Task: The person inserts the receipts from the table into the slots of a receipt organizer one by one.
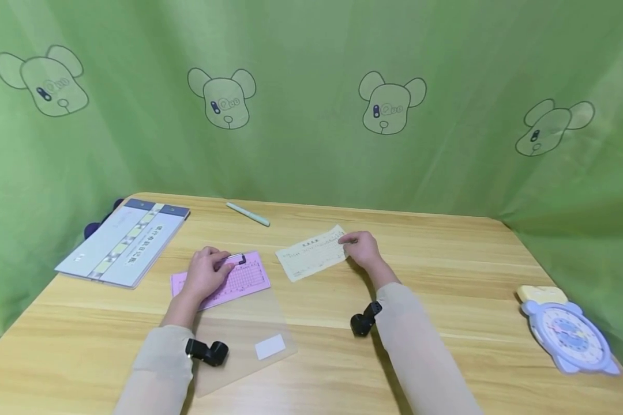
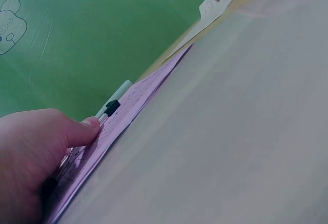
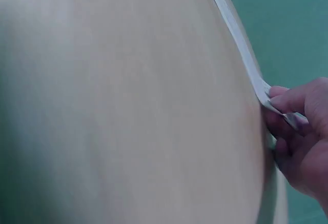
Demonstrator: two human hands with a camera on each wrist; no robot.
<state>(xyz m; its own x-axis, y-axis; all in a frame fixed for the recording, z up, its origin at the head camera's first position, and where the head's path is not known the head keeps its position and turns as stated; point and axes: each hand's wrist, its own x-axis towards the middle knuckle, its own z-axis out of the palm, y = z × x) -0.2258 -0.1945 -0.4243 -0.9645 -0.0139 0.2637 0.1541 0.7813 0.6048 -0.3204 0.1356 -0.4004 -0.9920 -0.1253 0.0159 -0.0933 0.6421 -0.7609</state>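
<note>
A translucent clipboard point(image 1: 233, 351) lies left of centre, a white label near its lower edge. Pink printed slips point(image 1: 249, 280) lie across its top under a metal clip point(image 1: 233, 257) with black ends. My left hand point(image 1: 206, 275) grips this clip; the left wrist view shows the thumb point(image 2: 84, 131) on top, other fingers largely hidden. To the right, my right hand point(image 1: 362, 249) pinches the right edge of a pale printed paper slip point(image 1: 311, 255). That edge is raised and bent between thumb and fingers in the right wrist view.
A grey-blue notebook point(image 1: 127, 242) lies at the left, with dark round things point(image 1: 90, 229) behind it. A mint pen point(image 1: 248, 214) rests near the back edge. On the far right are a blue toy clock point(image 1: 571, 337) and a yellow block-like object point(image 1: 541, 294). Green curtain point(image 1: 311, 161) hangs behind the table.
</note>
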